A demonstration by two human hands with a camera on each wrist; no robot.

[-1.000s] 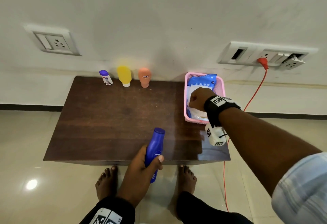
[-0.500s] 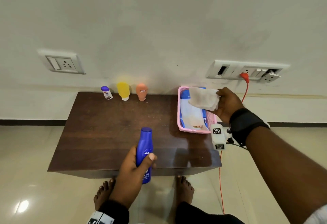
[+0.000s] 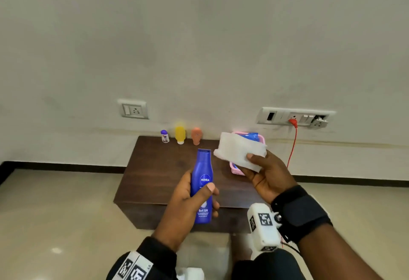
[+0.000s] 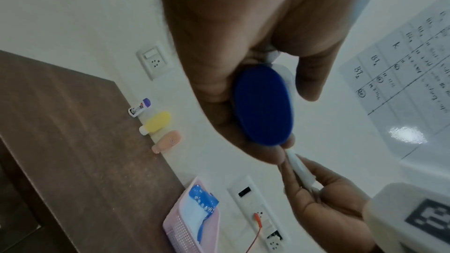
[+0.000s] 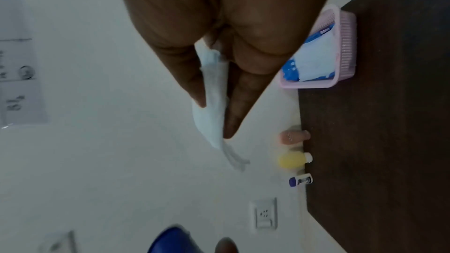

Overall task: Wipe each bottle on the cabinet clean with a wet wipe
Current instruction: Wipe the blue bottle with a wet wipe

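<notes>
Brown cabinet against wall. Left hand gripping blue bottle upright; right hand, at 3 o'clock, pinching wipe.

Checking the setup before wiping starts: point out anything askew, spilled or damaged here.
One oddity: the rightmost socket on the wall switch plate hangs tilted out of its frame, apparently broken loose. Nothing looks spilled. The three small bottles stand upright along the wall, and the pink basket sits squarely on the cabinet.
</notes>
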